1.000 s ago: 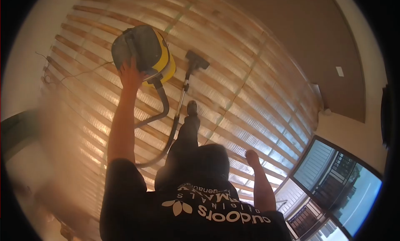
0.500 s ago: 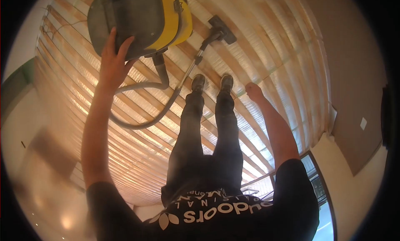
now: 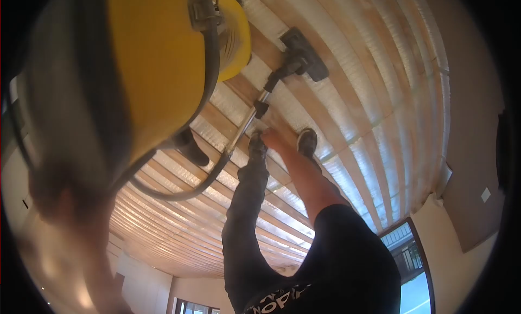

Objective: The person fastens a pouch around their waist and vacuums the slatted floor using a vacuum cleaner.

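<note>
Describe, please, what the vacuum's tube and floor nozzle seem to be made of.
The tube looks like polished metal, perhaps chromed steel, given its bright silvery highlights. The floor nozzle seems matte dark plastic, judging by its dull, moulded surface.

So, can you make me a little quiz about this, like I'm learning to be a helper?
1. Fill in the gap: the big vacuum cleaner has a bright ____ part.
2. True or false: both of the person's feet are bare.
3. Which is closer to the floor nozzle?
a) the left hand
b) the right hand
c) the window

Key: 1 yellow; 2 false, there are shoes on them; 3 b.
</note>
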`<state>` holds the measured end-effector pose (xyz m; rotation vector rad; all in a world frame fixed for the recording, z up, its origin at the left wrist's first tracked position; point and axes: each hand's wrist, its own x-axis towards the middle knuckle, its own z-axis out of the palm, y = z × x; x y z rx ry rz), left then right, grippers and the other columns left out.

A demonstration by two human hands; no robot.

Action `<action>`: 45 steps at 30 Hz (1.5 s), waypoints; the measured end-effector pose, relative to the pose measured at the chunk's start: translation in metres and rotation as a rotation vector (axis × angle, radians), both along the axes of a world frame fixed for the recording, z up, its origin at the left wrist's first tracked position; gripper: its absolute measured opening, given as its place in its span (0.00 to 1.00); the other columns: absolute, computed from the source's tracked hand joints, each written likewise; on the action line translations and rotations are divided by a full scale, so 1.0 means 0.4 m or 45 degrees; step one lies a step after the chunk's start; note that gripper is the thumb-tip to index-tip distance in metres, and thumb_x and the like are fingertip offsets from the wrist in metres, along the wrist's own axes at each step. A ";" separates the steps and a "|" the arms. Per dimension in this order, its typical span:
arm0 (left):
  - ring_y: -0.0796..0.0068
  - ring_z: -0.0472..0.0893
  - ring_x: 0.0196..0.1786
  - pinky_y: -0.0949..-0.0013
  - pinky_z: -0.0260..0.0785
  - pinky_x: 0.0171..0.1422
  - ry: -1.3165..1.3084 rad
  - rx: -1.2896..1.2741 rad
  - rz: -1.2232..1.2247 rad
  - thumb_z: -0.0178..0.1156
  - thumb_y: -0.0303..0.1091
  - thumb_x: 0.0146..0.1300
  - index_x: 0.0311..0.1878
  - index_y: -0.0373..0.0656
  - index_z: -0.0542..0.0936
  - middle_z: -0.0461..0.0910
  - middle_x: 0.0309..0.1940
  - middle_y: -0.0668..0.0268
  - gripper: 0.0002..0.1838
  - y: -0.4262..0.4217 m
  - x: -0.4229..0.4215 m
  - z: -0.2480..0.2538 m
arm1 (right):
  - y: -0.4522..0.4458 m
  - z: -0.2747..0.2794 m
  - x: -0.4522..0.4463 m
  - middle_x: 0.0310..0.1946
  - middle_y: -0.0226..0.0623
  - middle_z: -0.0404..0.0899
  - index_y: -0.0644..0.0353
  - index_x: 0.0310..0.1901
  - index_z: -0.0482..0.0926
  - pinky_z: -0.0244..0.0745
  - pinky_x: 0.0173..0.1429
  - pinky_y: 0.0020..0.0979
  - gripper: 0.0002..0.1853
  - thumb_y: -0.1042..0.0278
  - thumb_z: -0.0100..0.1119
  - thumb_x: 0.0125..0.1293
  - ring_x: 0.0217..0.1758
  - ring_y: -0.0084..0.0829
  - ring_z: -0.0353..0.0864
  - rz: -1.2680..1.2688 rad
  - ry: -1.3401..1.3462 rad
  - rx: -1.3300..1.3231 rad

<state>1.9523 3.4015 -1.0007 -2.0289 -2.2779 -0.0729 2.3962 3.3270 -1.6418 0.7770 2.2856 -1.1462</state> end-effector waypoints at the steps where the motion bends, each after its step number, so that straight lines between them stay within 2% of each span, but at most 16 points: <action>1: 0.35 0.69 0.78 0.40 0.76 0.76 -0.039 0.011 0.031 0.89 0.32 0.51 0.78 0.54 0.66 0.57 0.80 0.40 0.53 -0.015 -0.006 -0.007 | -0.070 -0.085 -0.046 0.52 0.56 0.86 0.68 0.48 0.88 0.81 0.59 0.55 0.17 0.60 0.60 0.73 0.55 0.57 0.87 -0.386 -0.061 -0.131; 3: 0.37 0.70 0.78 0.42 0.77 0.76 0.012 0.052 0.058 0.92 0.34 0.45 0.79 0.52 0.64 0.56 0.81 0.41 0.60 -0.071 -0.034 0.004 | -0.043 -0.003 -0.170 0.65 0.63 0.81 0.71 0.65 0.78 0.78 0.70 0.55 0.33 0.49 0.65 0.70 0.65 0.61 0.84 -1.090 -0.372 -0.476; 6: 0.38 0.70 0.78 0.42 0.76 0.77 0.055 0.072 0.067 0.91 0.31 0.45 0.80 0.53 0.61 0.54 0.81 0.42 0.61 -0.097 -0.045 0.012 | 0.074 0.141 -0.277 0.64 0.63 0.82 0.68 0.69 0.75 0.77 0.73 0.53 0.37 0.47 0.66 0.67 0.69 0.62 0.81 -1.281 -0.751 -0.503; 9: 0.37 0.69 0.79 0.42 0.75 0.78 0.051 0.076 0.006 0.88 0.28 0.48 0.81 0.55 0.59 0.52 0.82 0.43 0.60 -0.063 -0.028 0.000 | 0.053 0.039 -0.311 0.66 0.63 0.81 0.67 0.71 0.74 0.76 0.75 0.52 0.40 0.44 0.67 0.66 0.73 0.60 0.79 -1.102 -0.610 -0.601; 14: 0.36 0.66 0.80 0.41 0.72 0.80 0.017 0.036 -0.057 0.83 0.22 0.54 0.82 0.59 0.56 0.48 0.84 0.44 0.58 -0.009 0.003 -0.024 | 0.033 -0.063 -0.312 0.48 0.51 0.90 0.68 0.54 0.86 0.86 0.52 0.43 0.31 0.46 0.76 0.62 0.48 0.45 0.91 -1.778 -0.581 -0.917; 17: 0.35 0.65 0.81 0.41 0.71 0.81 -0.023 0.000 -0.089 0.80 0.18 0.57 0.82 0.61 0.54 0.46 0.84 0.44 0.57 0.021 0.029 -0.023 | 0.026 -0.030 -0.273 0.47 0.49 0.90 0.67 0.55 0.85 0.86 0.47 0.42 0.28 0.50 0.74 0.64 0.48 0.42 0.91 -1.546 -0.267 -0.793; 18: 0.35 0.65 0.82 0.40 0.70 0.82 -0.058 0.003 -0.075 0.79 0.17 0.59 0.83 0.62 0.53 0.45 0.85 0.45 0.57 0.020 0.039 -0.018 | 0.025 0.016 -0.261 0.43 0.46 0.88 0.65 0.52 0.84 0.84 0.45 0.42 0.24 0.51 0.70 0.67 0.43 0.40 0.88 -1.638 -0.183 -0.759; 20: 0.58 0.67 0.81 0.54 0.63 0.82 -0.428 0.010 0.636 0.62 0.46 0.77 0.82 0.39 0.61 0.68 0.78 0.56 0.38 -0.226 -0.094 -0.051 | 0.048 0.216 -0.252 0.34 0.42 0.84 0.63 0.47 0.83 0.79 0.41 0.43 0.17 0.54 0.63 0.73 0.34 0.37 0.84 -1.802 -0.016 -0.681; 23: 0.46 0.63 0.83 0.47 0.65 0.83 -0.315 0.054 0.121 0.75 0.32 0.61 0.79 0.50 0.64 0.57 0.83 0.49 0.45 -0.034 0.006 -0.047 | 0.097 0.437 -0.238 0.27 0.35 0.76 0.54 0.48 0.78 0.76 0.30 0.37 0.08 0.65 0.63 0.72 0.27 0.32 0.79 -2.449 0.165 -1.173; 25: 0.34 0.64 0.83 0.40 0.70 0.81 -0.289 0.036 0.007 0.87 0.19 0.44 0.74 0.59 0.70 0.52 0.85 0.42 0.54 0.047 0.048 -0.036 | 0.154 0.555 -0.177 0.26 0.31 0.74 0.53 0.49 0.74 0.76 0.27 0.35 0.10 0.65 0.64 0.72 0.25 0.30 0.78 -2.353 0.100 -1.265; 29: 0.29 0.68 0.79 0.43 0.72 0.79 -0.227 -0.084 0.038 0.89 0.29 0.41 0.64 0.46 0.81 0.57 0.82 0.38 0.42 0.122 0.077 0.040 | 0.335 0.838 0.023 0.30 0.31 0.73 0.51 0.50 0.72 0.74 0.24 0.35 0.11 0.63 0.64 0.74 0.25 0.30 0.77 -2.491 0.195 -1.162; 31: 0.30 0.67 0.80 0.42 0.70 0.80 -0.268 -0.119 0.067 0.86 0.28 0.42 0.67 0.45 0.80 0.57 0.83 0.39 0.44 0.130 0.081 0.063 | 0.433 0.984 0.120 0.29 0.32 0.74 0.53 0.50 0.71 0.76 0.26 0.37 0.13 0.60 0.65 0.75 0.24 0.31 0.77 -2.550 0.198 -0.940; 39: 0.33 0.69 0.78 0.44 0.65 0.83 -0.096 -0.370 0.391 0.79 0.38 0.55 0.78 0.44 0.71 0.61 0.81 0.38 0.46 0.144 0.364 0.311 | 0.782 1.576 0.493 0.28 0.38 0.77 0.61 0.48 0.74 0.80 0.32 0.40 0.11 0.65 0.64 0.77 0.27 0.35 0.80 -2.388 0.258 -1.101; 41: 0.38 0.67 0.81 0.46 0.62 0.84 -1.081 -0.788 0.439 0.71 0.57 0.68 0.83 0.41 0.65 0.64 0.81 0.37 0.48 0.041 0.489 0.269 | 0.800 1.682 0.541 0.30 0.37 0.77 0.61 0.48 0.74 0.82 0.33 0.38 0.10 0.66 0.64 0.76 0.29 0.34 0.81 -2.443 0.460 -1.245; 43: 0.44 0.70 0.81 0.50 0.58 0.87 -1.865 -1.126 0.443 0.57 0.58 0.80 0.79 0.37 0.70 0.70 0.79 0.44 0.38 -0.081 0.708 0.312 | 0.795 1.766 0.579 0.33 0.36 0.78 0.61 0.49 0.74 0.83 0.35 0.36 0.11 0.66 0.64 0.76 0.32 0.32 0.82 -2.564 0.810 -1.422; 45: 0.47 0.70 0.81 0.55 0.59 0.86 -2.037 -1.206 -0.098 0.50 0.58 0.84 0.75 0.35 0.74 0.73 0.77 0.44 0.35 -0.196 0.892 0.334 | 0.745 1.828 0.574 0.37 0.37 0.79 0.62 0.50 0.75 0.86 0.40 0.37 0.11 0.67 0.64 0.75 0.35 0.32 0.83 -2.421 0.966 -1.595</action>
